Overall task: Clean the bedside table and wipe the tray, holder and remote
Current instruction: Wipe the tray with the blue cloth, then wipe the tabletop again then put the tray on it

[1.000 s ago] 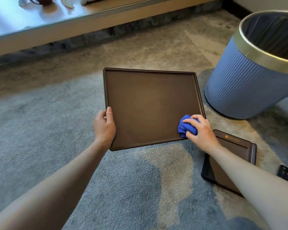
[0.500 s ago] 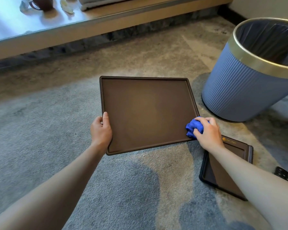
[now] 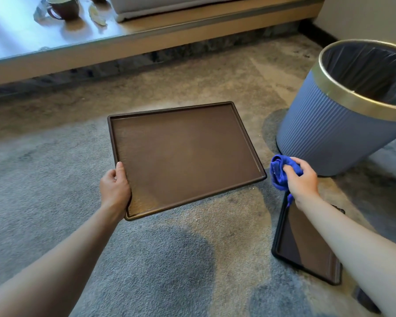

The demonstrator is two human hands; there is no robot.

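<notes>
From the head camera, the only view here, your left hand (image 3: 115, 187) clamps the near left edge of the brown tray (image 3: 183, 156), thumb on top of the rim and the other fingers hidden beneath. That grip holds the tray clear of the carpet (image 3: 146, 259) and tilted, probably so the whole inner face is open to a wipe. Your right hand (image 3: 303, 179) is closed around a bunched blue cloth (image 3: 279, 171), just beside the tray's right corner but not touching it, so no wiping is happening at this instant. Balling the cloth gives you a firm pad to press with.

Below your right forearm, a smaller dark holder (image 3: 306, 250) lies flat on the carpet, within easy reach as the next piece. A dark object (image 3: 367, 299) at the lower right edge may be the remote, but too little shows to tell. The lined bin (image 3: 343, 124) stands near the tray's right side. At the top, a mug (image 3: 63, 8) sits on a low ledge (image 3: 146, 35).
</notes>
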